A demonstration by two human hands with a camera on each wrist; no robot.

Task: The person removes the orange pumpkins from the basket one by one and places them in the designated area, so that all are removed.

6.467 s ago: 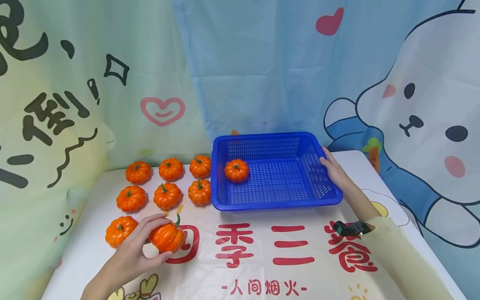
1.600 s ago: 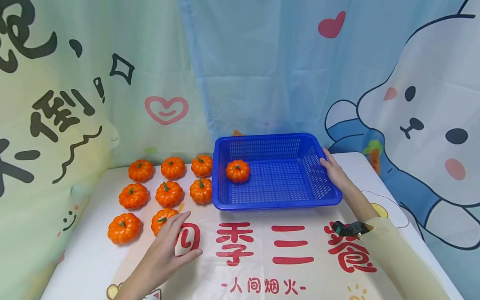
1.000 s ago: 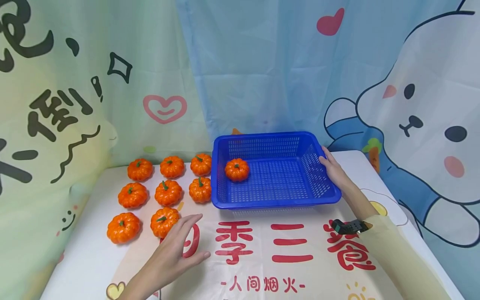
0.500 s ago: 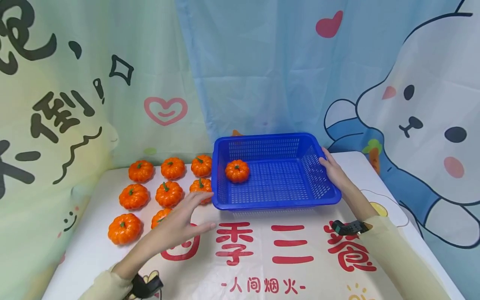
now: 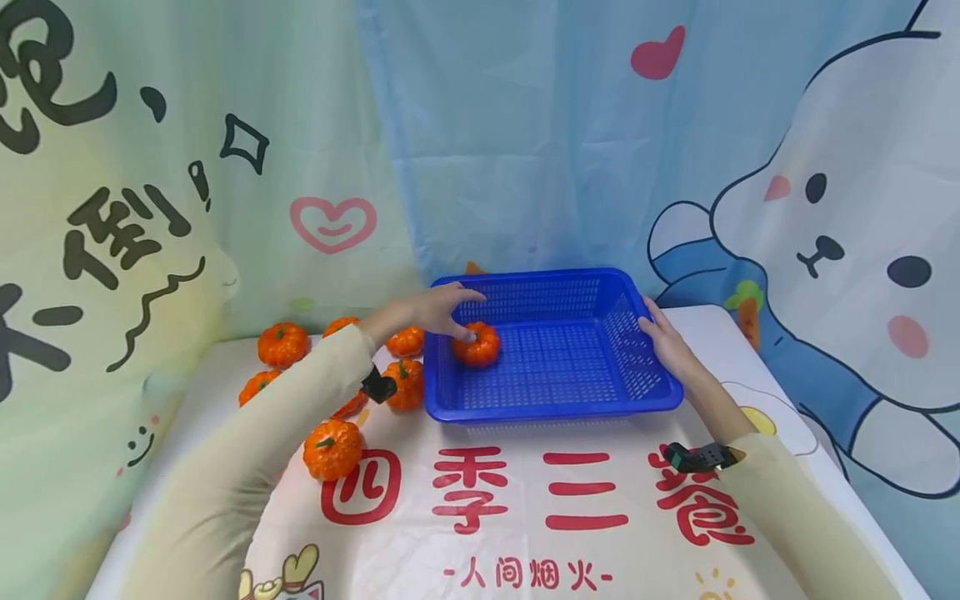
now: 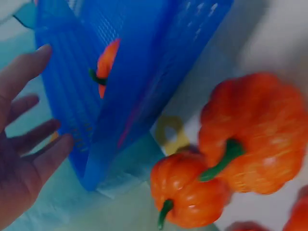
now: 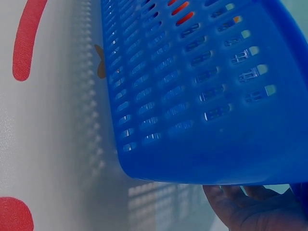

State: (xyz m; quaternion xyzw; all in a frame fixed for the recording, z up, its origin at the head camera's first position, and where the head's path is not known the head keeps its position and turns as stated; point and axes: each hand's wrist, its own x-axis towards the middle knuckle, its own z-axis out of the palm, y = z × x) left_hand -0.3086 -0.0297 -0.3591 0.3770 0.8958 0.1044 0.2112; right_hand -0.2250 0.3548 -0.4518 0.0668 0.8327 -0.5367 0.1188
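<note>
A blue plastic basket sits at the back of the table with one small orange pumpkin at its left inside. My left hand reaches over the basket's left rim, its thumb tip just in front of that pumpkin. In the left wrist view the fingers of the left hand are spread and hold nothing. My right hand holds the basket's right rim, thumb on top; in the right wrist view the fingers show past the basket's edge.
Several more orange pumpkins stand left of the basket, such as one in front and one beside its wall. My left sleeve covers part of them. A printed curtain hangs close behind the basket.
An orange pumpkin that my left hand held earlier now stands in the front row, let go. That hand has since moved up and right, over the basket rim. The right hand stays put.
</note>
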